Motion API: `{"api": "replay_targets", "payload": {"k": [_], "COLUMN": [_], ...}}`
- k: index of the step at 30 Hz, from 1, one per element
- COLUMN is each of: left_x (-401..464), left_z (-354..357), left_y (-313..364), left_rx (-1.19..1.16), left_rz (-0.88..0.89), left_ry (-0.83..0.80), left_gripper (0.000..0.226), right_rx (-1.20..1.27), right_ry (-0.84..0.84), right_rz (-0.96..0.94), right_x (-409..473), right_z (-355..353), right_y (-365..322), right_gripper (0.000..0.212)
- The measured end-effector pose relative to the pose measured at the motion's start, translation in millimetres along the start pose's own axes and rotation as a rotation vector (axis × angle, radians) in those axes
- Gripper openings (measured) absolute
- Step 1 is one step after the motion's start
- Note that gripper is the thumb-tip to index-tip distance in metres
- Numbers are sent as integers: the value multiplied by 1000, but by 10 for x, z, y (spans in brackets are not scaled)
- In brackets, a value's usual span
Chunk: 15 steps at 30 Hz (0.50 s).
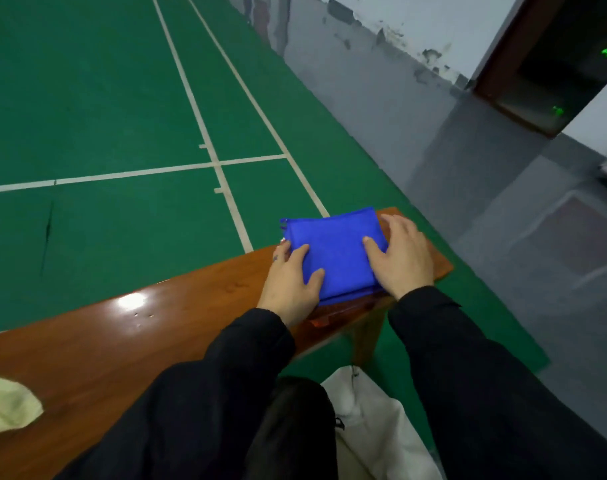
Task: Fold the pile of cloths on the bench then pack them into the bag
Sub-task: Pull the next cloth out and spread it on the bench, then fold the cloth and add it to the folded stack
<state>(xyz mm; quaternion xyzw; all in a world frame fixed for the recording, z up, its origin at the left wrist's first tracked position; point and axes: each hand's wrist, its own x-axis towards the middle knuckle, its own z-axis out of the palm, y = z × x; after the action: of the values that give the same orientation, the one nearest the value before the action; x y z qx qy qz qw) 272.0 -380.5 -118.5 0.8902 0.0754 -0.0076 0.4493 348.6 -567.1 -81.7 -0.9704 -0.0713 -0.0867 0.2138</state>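
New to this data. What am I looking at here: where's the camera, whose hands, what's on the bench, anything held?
There is no robot: a person works with bare hands. The single picture comes from a wide-angle camera worn on the head, looking forward and down, so the black sleeves enter from the bottom edge.

On the glossy brown wooden bench lies a folded bright blue cloth near its far end. The left hand and right hand both rest flat on it, one on each side, fingers fairly straight; neither grips it.

A crumpled cream cloth sits on the bench at the left edge, unfolded. A white fabric bag sits low beside the person's legs. Beyond is a green sports-court floor.
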Motion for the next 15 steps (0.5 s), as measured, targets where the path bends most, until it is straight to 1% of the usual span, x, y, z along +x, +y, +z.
{"api": "replay_targets", "payload": {"k": [1,2,3,4,5,7,9,11,15], "left_x": [7,28,46,47,36,-13,-79,-154,-435], "left_z": [31,60,83,96,99,69,-24,-156,-446], "left_y": [-19,-35,-41,-37,-29,-16,-19,-31,-88], "left_rx": [6,20,31,31,28,15,25,19,-44], "left_rz": [29,52,62,55,47,46,71,81,53], "left_ry": [10,18,20,20,23,54,127,186,252], "left_gripper": [60,60,59,60,60,60,55,46,31], "right_rx": [-28,-70,-134,-193,-224,-188,-115,-73,16], "right_ry": [36,17,-36,-103,-137,-71,-12,-32,-48], "right_rz": [-152,-282,-371,-397,-383,-349,-342,-355,-380], "right_x": [-54,-91,-109,-114,-126,-164,-242,-333,-579], "right_z": [35,81,123,171,195,205,164,146,205], "right_y": [-3,-4,-12,-11,-18,-51,-183,-382,-798], "right_gripper": [49,46,44,42,41,37,33,31,24]}}
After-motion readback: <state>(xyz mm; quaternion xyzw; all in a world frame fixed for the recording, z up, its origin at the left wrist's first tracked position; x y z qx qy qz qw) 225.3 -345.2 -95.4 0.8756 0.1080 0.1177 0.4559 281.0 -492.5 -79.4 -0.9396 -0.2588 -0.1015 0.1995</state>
